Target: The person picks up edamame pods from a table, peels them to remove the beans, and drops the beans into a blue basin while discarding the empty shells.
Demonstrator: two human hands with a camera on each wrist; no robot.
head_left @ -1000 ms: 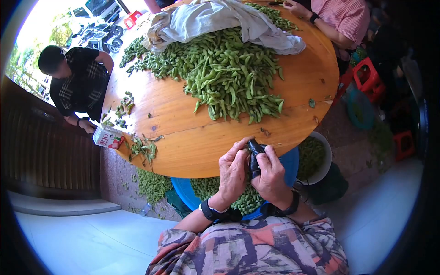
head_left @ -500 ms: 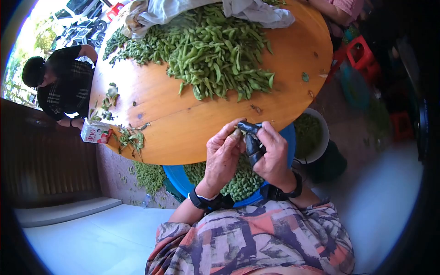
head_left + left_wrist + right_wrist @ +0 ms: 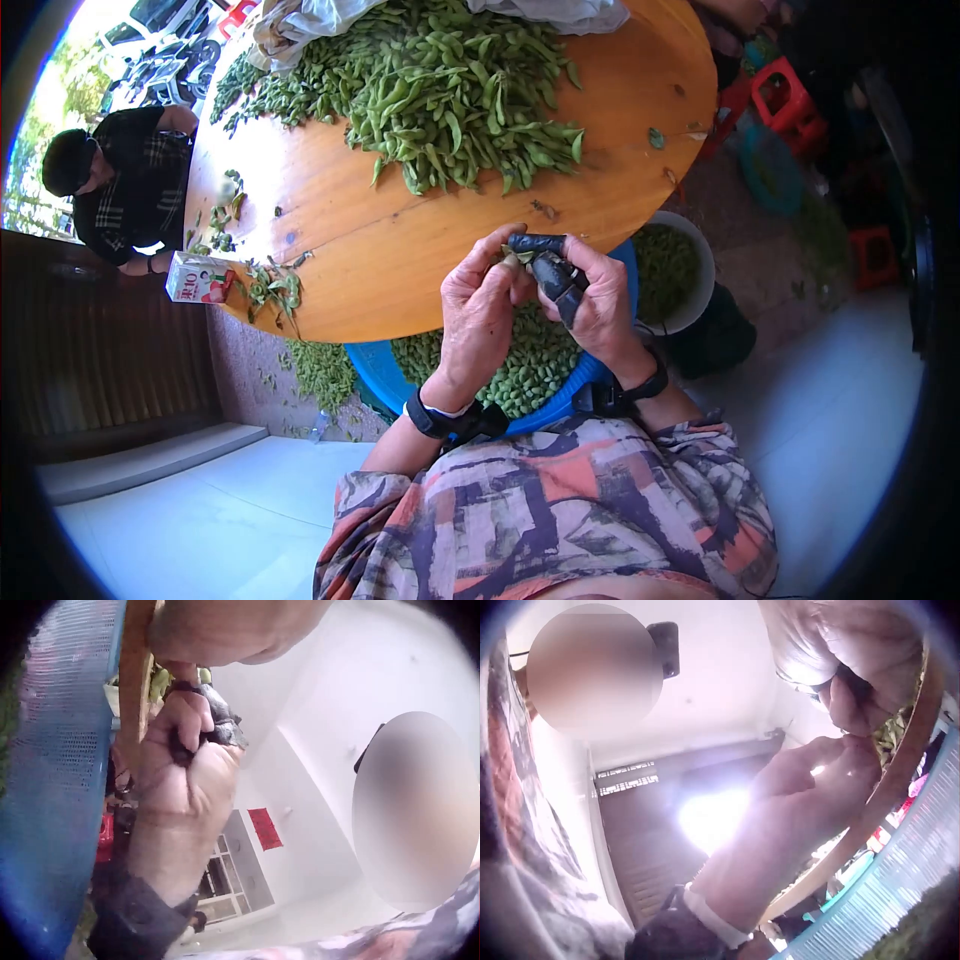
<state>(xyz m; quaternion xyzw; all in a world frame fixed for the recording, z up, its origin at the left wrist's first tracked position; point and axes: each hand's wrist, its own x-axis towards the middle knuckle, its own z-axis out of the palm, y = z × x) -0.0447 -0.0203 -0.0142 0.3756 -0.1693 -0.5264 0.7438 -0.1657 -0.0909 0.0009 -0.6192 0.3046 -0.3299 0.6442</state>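
Probably light in the fingers: the green soybean pod point(image 3: 517, 257) should be thin-walled and pliable, its skin a little slick if damp, the beans inside easily bruised by a hard squeeze. Best hold judged to be near one end, seam up, the other end free. Position: above the blue basin point(image 3: 368, 368), near the edge of the wooden surface point(image 3: 385, 290). Left hand point(image 3: 478, 325): thumb and forefinger together, clamped on the pod. Right hand point(image 3: 603, 310): fingers curled, black finger covers point(image 3: 538, 243) closed in on the pod's other side; exact contact partly hidden. Versus 1.0 s ago: forefinger cover was steep, now lies nearly level, pointing toward the left hand. Pod heap point(image 3: 460, 100) sits higher in the head view, the camera having shifted.
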